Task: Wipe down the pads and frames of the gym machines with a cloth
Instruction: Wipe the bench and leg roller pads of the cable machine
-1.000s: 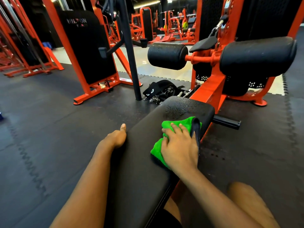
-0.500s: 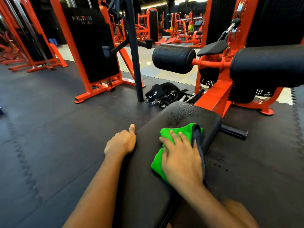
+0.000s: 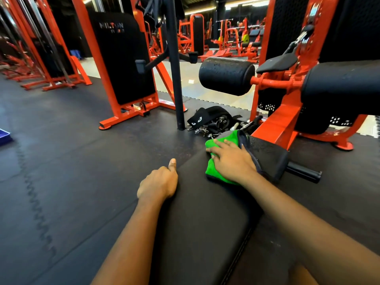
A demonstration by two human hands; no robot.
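A long black bench pad [image 3: 205,219] runs away from me toward an orange machine frame [image 3: 275,128]. My right hand [image 3: 232,161] lies flat, fingers spread, on a folded green cloth [image 3: 216,171] near the pad's far left corner. The pad's far end beside the cloth looks wet. My left hand [image 3: 158,184] grips the pad's left edge, thumb pointing forward along it and fingers curled out of sight. Two black roller pads [image 3: 226,78] [image 3: 341,93] stick out from the orange frame above the bench.
A black pole [image 3: 175,79] stands on the floor just left of the bench end. Black straps and metal clips [image 3: 213,122] lie at its base. Another orange machine with a black shroud [image 3: 123,58] stands to the left. A blue tray [image 3: 4,136] sits at the far left edge.
My right hand has slid the green cloth forward and leftward to the pad's far corner. My left hand has moved forward along the pad's left edge.
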